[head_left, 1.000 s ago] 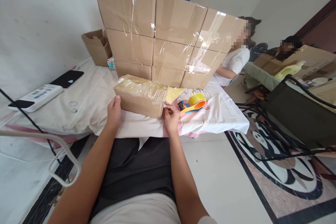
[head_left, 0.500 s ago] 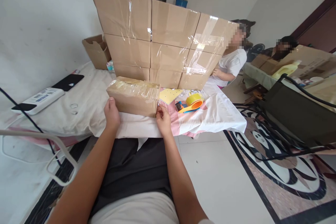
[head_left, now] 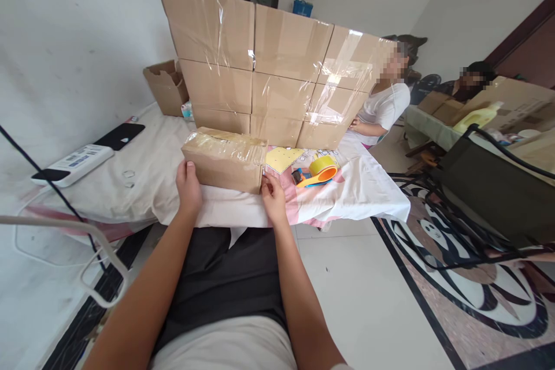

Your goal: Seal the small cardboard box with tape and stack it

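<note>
The small taped carton (head_left: 224,159) lies on its long side at the near edge of the low table (head_left: 143,185), on the white cloth that covers it, its top glossy with clear tape. My left hand (head_left: 188,187) rests flat against the carton's near face toward its left end, thumb up on the cardboard and fingers spread rather than gripping. My right hand (head_left: 272,199) is at the carton's lower right corner, fingers curled and pinched close together right where the box meets the cloth; I cannot tell whether they hold a tape end or just press the corner. The two hands sit apart, one toward each end of the box. Just to the right of the carton lies a yellow perforated card (head_left: 281,158), and beyond it a tape dispenser (head_left: 316,172) with an orange frame and a yellow roll, near my right hand but not touching it. Behind the carton stands a wall of stacked taped boxes (head_left: 269,63), wrapped in clear film. An open empty box (head_left: 167,87) sits behind on the left. Further left on the cloth are a white device (head_left: 71,165) and a dark phone (head_left: 119,135). A person in a white shirt (head_left: 381,113) sits past the stack on the right.
</note>
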{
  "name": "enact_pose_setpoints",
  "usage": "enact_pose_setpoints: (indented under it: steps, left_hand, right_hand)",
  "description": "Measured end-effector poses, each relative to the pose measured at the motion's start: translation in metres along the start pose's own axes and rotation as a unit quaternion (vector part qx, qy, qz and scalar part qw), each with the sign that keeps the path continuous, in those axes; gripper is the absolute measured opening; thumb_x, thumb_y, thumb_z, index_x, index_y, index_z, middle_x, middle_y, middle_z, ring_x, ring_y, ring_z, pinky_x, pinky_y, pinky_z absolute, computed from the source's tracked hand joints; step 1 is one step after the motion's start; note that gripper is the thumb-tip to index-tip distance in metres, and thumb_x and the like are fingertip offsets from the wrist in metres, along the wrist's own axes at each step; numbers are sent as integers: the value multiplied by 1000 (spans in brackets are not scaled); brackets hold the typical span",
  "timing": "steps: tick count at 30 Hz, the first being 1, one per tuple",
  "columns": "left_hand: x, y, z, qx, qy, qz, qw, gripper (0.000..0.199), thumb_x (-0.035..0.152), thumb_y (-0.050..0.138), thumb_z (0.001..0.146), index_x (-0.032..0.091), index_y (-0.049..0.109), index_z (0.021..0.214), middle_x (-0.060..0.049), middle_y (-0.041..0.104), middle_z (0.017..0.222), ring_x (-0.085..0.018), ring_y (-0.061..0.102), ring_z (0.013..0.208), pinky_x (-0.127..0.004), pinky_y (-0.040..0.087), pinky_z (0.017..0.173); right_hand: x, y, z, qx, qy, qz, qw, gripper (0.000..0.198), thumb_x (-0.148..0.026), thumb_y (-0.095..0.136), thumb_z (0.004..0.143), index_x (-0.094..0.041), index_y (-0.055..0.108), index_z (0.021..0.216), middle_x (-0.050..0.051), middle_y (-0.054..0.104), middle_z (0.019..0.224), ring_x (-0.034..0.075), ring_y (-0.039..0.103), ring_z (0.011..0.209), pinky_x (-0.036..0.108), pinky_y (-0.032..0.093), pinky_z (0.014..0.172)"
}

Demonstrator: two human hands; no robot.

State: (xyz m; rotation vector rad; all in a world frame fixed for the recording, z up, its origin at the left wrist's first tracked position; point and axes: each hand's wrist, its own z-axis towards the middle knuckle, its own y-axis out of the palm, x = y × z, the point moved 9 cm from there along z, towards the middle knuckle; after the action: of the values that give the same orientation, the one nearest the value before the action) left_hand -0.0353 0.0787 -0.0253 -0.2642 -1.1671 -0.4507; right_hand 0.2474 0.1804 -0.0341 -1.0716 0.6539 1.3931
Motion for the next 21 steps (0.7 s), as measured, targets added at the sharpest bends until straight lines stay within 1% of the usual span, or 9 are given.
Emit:
enact_pose_setpoints:
  steps: [2, 3, 4, 6, 7, 9, 12, 16, 21]
  left_hand:
    - [20, -9, -8, 28, 67, 25, 997, 62, 43, 56, 93, 10, 42, 144, -21, 46, 150, -29, 46, 138, -45, 38, 115]
    - [38, -11, -15, 31, 130, 51, 990, 73, 42, 63, 88, 11, 37, 148, -22, 40, 155, -30, 40, 144, -47, 35, 118]
    - [59, -7, -26, 22, 209, 82, 974, 79, 42, 68, 83, 13, 37, 149, -22, 38, 157, -32, 37, 146, -49, 33, 120]
    - [99, 11, -56, -27, 359, 147, 922, 79, 45, 75, 76, 16, 46, 143, -22, 46, 150, -37, 39, 145, -54, 29, 121]
    - [112, 24, -71, -56, 401, 169, 899, 75, 46, 76, 74, 18, 51, 139, -20, 51, 147, -38, 41, 143, -55, 28, 121]
    - [125, 46, -88, -89, 402, 209, 887, 66, 48, 75, 76, 22, 57, 134, -18, 53, 148, -39, 40, 145, -58, 21, 122]
    - [124, 67, -99, -104, 350, 247, 898, 58, 44, 70, 81, 24, 60, 134, -16, 50, 153, -40, 34, 149, -60, 13, 123]
    - [112, 71, -100, -94, 320, 258, 906, 50, 38, 68, 84, 25, 63, 131, -15, 53, 151, -40, 34, 150, -60, 10, 123]
    - [110, 68, -98, -77, 308, 267, 910, 48, 36, 69, 82, 23, 63, 128, -16, 55, 148, -39, 35, 149, -57, 18, 120]
  right_hand:
    - [-3, 0, -2, 4, -5, -27, 1000, 44, -25, 50, 94, -19, 65, 135, 10, 68, 132, 22, 65, 121, 38, 53, 105]
    - [-6, 0, -3, 7, -12, -44, 999, 45, -23, 49, 94, -19, 65, 135, 10, 68, 132, 22, 65, 121, 37, 54, 104]
    - [-9, 0, -5, 9, -21, -65, 998, 46, -21, 48, 94, -19, 65, 136, 10, 68, 133, 22, 65, 122, 37, 54, 103]
    - [-15, 1, -9, 15, -44, -110, 993, 48, -18, 45, 94, -19, 64, 138, 10, 67, 135, 23, 64, 123, 36, 54, 102]
    - [-19, 2, -11, 15, -56, -132, 990, 49, -18, 44, 94, -19, 63, 139, 10, 66, 136, 23, 64, 123, 36, 54, 102]
    - [-25, 6, -16, 4, -82, -167, 983, 48, -19, 43, 96, -21, 62, 141, 9, 66, 137, 22, 64, 123, 35, 54, 102]
    - [-31, 17, -26, -36, -121, -198, 972, 46, -22, 42, 101, -24, 61, 143, 9, 66, 137, 22, 63, 126, 34, 51, 105]
    - [-29, 30, -35, -78, -128, -237, 960, 49, -20, 43, 100, -23, 59, 145, 13, 63, 138, 27, 60, 128, 42, 49, 106]
    - [-27, 33, -34, -78, -105, -224, 966, 49, -18, 44, 99, -22, 60, 145, 13, 63, 136, 27, 63, 121, 42, 51, 103]
